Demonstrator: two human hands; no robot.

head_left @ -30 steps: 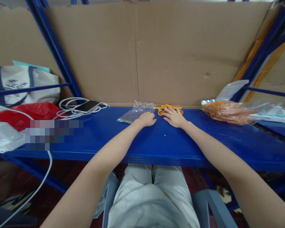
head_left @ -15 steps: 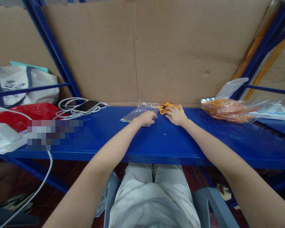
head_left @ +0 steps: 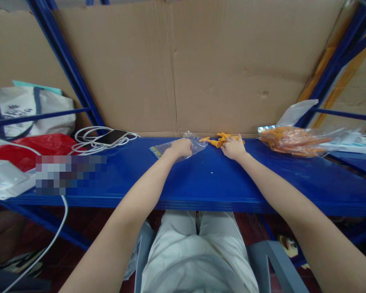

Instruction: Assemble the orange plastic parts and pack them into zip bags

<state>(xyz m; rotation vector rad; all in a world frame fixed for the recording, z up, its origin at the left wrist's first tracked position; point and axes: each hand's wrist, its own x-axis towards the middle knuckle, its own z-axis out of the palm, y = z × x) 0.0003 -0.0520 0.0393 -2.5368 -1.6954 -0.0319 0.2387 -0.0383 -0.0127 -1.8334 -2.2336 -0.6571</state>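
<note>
My left hand [head_left: 181,148] is closed on a clear plastic bag [head_left: 199,145], which lies flat on the blue shelf top. The bag has a colourful printed strip at its left end. Just to the right, my right hand [head_left: 234,148] rests over a small heap of orange plastic pieces [head_left: 222,138], its fingers bent round some of them. One thin orange piece [head_left: 205,140] sticks out leftward to the bag's right end; whether it lies inside the bag I cannot tell. My fingers hide part of the heap.
A clear bag full of orange pieces [head_left: 288,140] lies at the right. Left are a phone [head_left: 112,137] on a coiled white cable [head_left: 82,134], a red bag [head_left: 49,145] and a canvas bag [head_left: 53,110]. Cardboard [head_left: 207,69] backs the blue shelf [head_left: 201,183].
My left hand has moved left with the plastic bag in it. My right hand has shifted slightly right, and the orange pieces under it have moved right too.
</note>
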